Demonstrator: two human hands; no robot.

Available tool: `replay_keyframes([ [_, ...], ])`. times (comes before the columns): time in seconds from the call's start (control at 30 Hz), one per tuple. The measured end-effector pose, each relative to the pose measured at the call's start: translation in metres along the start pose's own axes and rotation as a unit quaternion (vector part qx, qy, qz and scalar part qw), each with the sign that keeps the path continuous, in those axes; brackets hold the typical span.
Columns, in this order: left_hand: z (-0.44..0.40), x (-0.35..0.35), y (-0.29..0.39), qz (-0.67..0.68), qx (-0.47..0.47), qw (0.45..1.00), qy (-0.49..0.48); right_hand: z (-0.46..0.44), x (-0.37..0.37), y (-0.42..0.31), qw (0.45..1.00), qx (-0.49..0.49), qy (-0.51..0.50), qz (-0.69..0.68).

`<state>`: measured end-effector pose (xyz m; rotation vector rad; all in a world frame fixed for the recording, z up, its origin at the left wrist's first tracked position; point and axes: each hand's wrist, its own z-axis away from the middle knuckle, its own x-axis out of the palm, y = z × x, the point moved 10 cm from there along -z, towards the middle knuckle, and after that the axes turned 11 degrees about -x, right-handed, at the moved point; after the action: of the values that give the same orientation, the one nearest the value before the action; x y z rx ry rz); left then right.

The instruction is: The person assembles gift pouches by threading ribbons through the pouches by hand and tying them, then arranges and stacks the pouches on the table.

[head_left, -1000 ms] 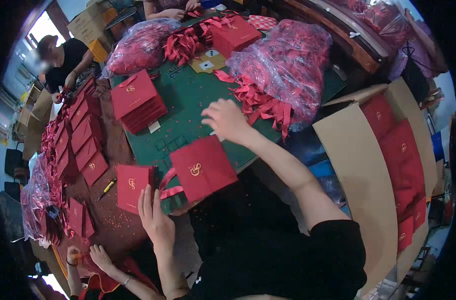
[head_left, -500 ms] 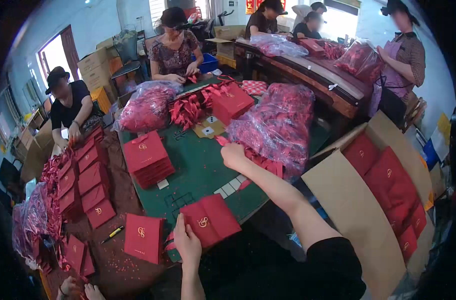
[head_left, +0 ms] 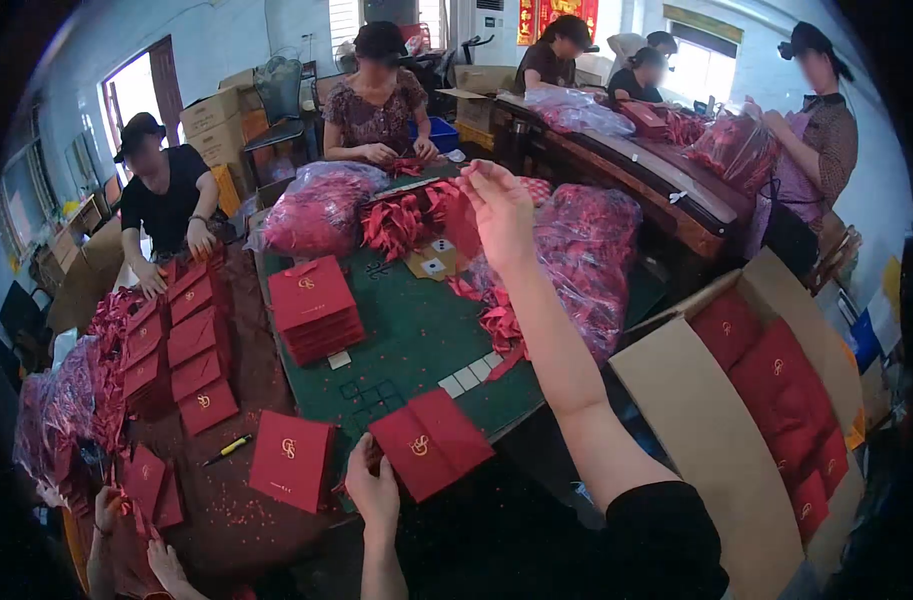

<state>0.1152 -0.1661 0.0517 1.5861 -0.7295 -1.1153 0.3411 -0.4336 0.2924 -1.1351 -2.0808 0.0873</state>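
My left hand grips the lower left edge of a flat red paper bag with a gold logo, tilted over the near edge of the green table. My right hand is raised above the far part of the table, its thumb and fingers pinched together. A red ribbon hangs blurred from those fingertips, partly lost against red items behind. Below it lie loose red ribbons beside a clear plastic sack of red ribbons. Another red bag lies left of my left hand.
A stack of red bags stands on the green table. An open carton holding red bags is at the right. Rows of bags and a yellow marker lie on the brown table. Co-workers work around; another person's hands show lower left.
My right hand has risen from the ribbon pile, drawing a ribbon up. My left hand keeps hold of the paper bag. The view has shifted slightly.
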Motion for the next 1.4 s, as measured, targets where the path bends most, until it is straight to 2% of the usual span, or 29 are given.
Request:
replay_keyframes([
  [0.07, -0.001, -0.001, -0.003, 0.026, 0.001, 1.0, 0.006, 0.007, 0.02, -0.045, 0.998, -0.057, -0.016, 0.035],
  [0.17, -0.001, -0.002, 0.006, -0.032, -0.008, 0.999, 0.025, 0.028, 0.046, -0.117, 0.991, -0.128, -0.045, 0.016],
  [0.23, 0.0, -0.003, 0.01, 0.001, -0.024, 1.0, 0.015, 0.054, 0.063, -0.173, 0.972, -0.206, -0.108, 0.004],
  [0.3, -0.001, -0.005, 0.004, -0.005, -0.022, 1.0, 0.02, 0.085, 0.058, -0.208, 0.966, -0.195, -0.099, -0.138],
  [0.37, 0.001, -0.005, 0.003, -0.011, -0.02, 0.999, 0.024, 0.111, 0.087, -0.237, 0.918, -0.19, -0.259, -0.231],
  [0.4, 0.002, -0.007, 0.004, -0.013, -0.028, 0.999, 0.023, 0.118, 0.084, -0.249, 0.924, -0.229, -0.24, -0.189],
  [0.43, 0.003, -0.007, 0.004, -0.017, -0.038, 0.999, 0.021, 0.122, 0.082, -0.246, 0.926, -0.222, -0.239, -0.189],
  [0.5, 0.001, -0.006, 0.003, 0.001, -0.034, 0.998, 0.043, 0.129, 0.071, -0.217, 0.96, -0.192, -0.198, 0.037],
  [0.57, 0.002, -0.011, 0.009, 0.004, 0.007, 0.997, 0.079, 0.144, 0.056, -0.183, 0.945, -0.126, -0.155, 0.259],
  [0.6, 0.0, -0.009, 0.006, -0.003, -0.002, 0.997, 0.074, 0.151, 0.055, -0.144, 0.963, 0.003, -0.154, 0.223],
  [0.63, -0.004, -0.008, 0.002, -0.01, -0.012, 0.998, 0.068, 0.162, 0.054, -0.106, 0.982, 0.103, -0.117, 0.107],
  [0.67, -0.006, -0.009, 0.004, -0.017, -0.004, 0.997, 0.075, 0.176, 0.045, -0.071, 0.976, 0.163, -0.142, 0.035],
  [0.73, -0.006, -0.01, 0.006, 0.003, 0.012, 0.996, 0.085, 0.217, 0.018, -0.008, 0.949, 0.306, -0.073, 0.009],
  [0.77, -0.004, -0.013, 0.008, 0.03, 0.025, 0.995, 0.09, 0.23, 0.018, 0.012, 0.937, 0.338, -0.085, 0.002],
  [0.83, -0.005, -0.011, -0.001, 0.025, -0.045, 0.997, 0.051, 0.252, 0.012, 0.041, 0.913, 0.392, -0.111, 0.019],
  [0.87, -0.004, -0.01, -0.003, 0.015, -0.063, 0.997, 0.041, 0.256, 0.015, 0.047, 0.911, 0.381, -0.148, 0.059],
  [0.9, -0.003, -0.009, -0.003, 0.016, -0.04, 0.998, 0.036, 0.262, 0.013, 0.052, 0.908, 0.391, -0.144, 0.051],
  [0.93, -0.002, -0.009, -0.003, 0.017, -0.015, 0.999, 0.029, 0.273, 0.011, 0.059, 0.88, 0.429, -0.184, 0.091],
  [1.0, -0.001, -0.008, -0.001, 0.008, -0.058, 0.998, 0.014, 0.292, 0.009, 0.067, 0.837, 0.477, -0.23, 0.137],
  [1.07, 0.001, -0.006, -0.009, 0.085, -0.133, 0.987, -0.012, 0.3, 0.013, 0.065, 0.84, 0.467, -0.233, 0.148],
  [1.1, -0.002, -0.007, -0.015, 0.053, -0.093, 0.994, 0.001, 0.302, 0.013, 0.065, 0.843, 0.451, -0.243, 0.165],
  [1.23, 0.0, -0.007, -0.025, 0.034, -0.109, 0.993, 0.008, 0.312, 0.0, 0.069, 0.859, 0.455, -0.205, 0.117],
  [1.3, 0.001, -0.011, -0.012, 0.002, -0.052, 0.999, 0.016, 0.316, -0.002, 0.069, 0.865, 0.449, -0.196, 0.108],
  [1.37, 0.002, -0.01, -0.01, -0.017, -0.057, 0.998, 0.006, 0.323, 0.003, 0.069, 0.853, 0.442, -0.245, 0.127],
  [1.4, 0.002, -0.009, -0.009, -0.03, -0.06, 0.998, 0.002, 0.319, 0.006, 0.068, 0.849, 0.408, -0.291, 0.166],
])
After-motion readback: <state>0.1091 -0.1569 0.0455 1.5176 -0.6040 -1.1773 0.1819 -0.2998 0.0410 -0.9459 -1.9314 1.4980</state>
